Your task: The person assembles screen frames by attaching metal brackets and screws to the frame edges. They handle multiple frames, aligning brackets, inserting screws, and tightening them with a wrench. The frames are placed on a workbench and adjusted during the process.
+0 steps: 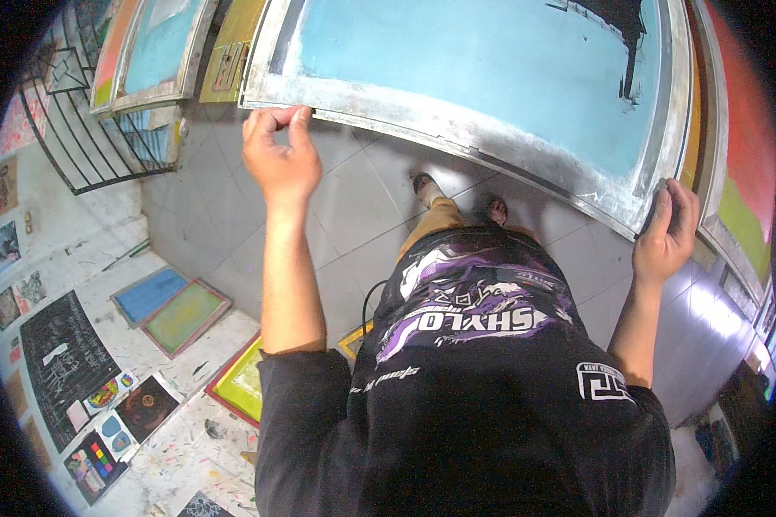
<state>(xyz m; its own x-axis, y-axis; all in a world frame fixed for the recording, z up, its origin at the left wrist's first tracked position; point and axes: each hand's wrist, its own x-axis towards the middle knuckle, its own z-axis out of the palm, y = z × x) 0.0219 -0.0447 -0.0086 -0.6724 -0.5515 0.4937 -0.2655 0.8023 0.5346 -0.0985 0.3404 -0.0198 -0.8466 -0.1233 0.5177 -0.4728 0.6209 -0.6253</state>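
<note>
A large screen-printing frame (457, 60) with light-blue mesh and a worn, whitish border fills the top of the view. Dark ink is smeared on its mesh near the far right. My left hand (284, 159) is closed at the near edge toward the left corner, thumb and bent fingers pinching the rim. At the near right corner, my right hand (666, 231) grips the border with its fingers curled over it. The fingertips of both hands are partly hidden against the frame.
Other framed screens stand at the left (159, 52) and right (750, 164). A black metal rack (86, 129) is at far left. Blue and green panels (168, 306) and a blackboard (69, 362) lie lower left. Grey floor tiles (353, 198) show around my feet.
</note>
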